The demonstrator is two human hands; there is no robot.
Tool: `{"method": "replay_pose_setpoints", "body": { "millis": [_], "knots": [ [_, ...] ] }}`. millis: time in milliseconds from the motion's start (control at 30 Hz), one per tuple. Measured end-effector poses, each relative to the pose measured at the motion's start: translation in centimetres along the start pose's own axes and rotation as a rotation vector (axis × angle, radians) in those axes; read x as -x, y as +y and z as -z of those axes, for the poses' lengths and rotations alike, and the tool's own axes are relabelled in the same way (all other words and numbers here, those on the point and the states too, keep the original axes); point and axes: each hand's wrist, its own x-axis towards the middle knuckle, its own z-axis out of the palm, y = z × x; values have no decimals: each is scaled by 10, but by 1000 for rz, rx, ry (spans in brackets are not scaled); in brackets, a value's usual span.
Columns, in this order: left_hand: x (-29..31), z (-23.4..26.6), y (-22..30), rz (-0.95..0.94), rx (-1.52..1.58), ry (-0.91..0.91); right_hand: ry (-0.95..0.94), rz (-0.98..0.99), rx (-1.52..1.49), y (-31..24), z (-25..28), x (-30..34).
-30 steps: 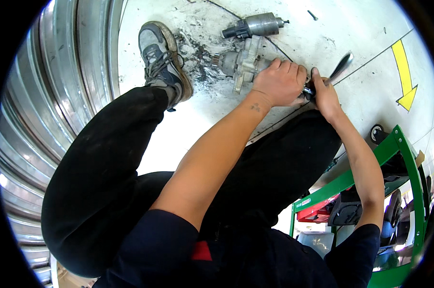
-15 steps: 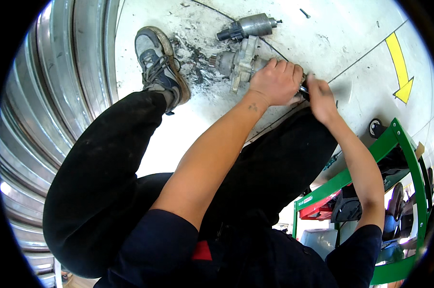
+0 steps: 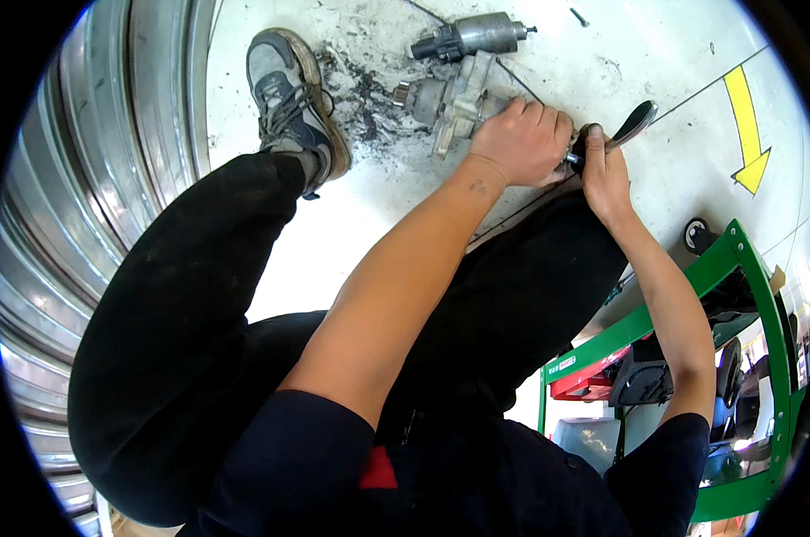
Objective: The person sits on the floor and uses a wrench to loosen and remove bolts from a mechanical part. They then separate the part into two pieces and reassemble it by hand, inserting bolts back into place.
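Note:
A grey cast-metal housing with a toothed gear end lies on the floor, looking like part of a starter motor. My left hand wraps round its right end, hiding that part. Beside it, my right hand is closed on a ratchet wrench, thumb up near its head. The wrench's dark-ended handle sticks out to the upper right. A short shiny shaft shows between my two hands; what it meets is hidden by my left fingers. Just beyond the housing rests a grey metal cylinder, touched by neither hand.
Black grime is scattered over the pale floor by my shoe. A bolt lies at the far side. Ribbed metal shutter runs along the left. A green wheeled cart with tools stands at right, near a yellow floor arrow.
The wrench handle, blurred low at the right of my hand before, now points sharply to the upper right. My right hand has turned with it. My left hand keeps its hold.

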Motion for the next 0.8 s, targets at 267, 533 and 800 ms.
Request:
{"method": "replay_pose_setpoints", "body": {
  "millis": [267, 533, 800],
  "knots": [
    [-2, -3, -2, 16, -7, 12, -378, 470, 767, -15, 40, -2],
    [-2, -7, -1, -8, -52, 35, -274, 311, 478, -5, 26, 10],
    [-2, -2, -1, 1, 7, -40, -185, 495, 728, -5, 28, 12]
  ]
}}
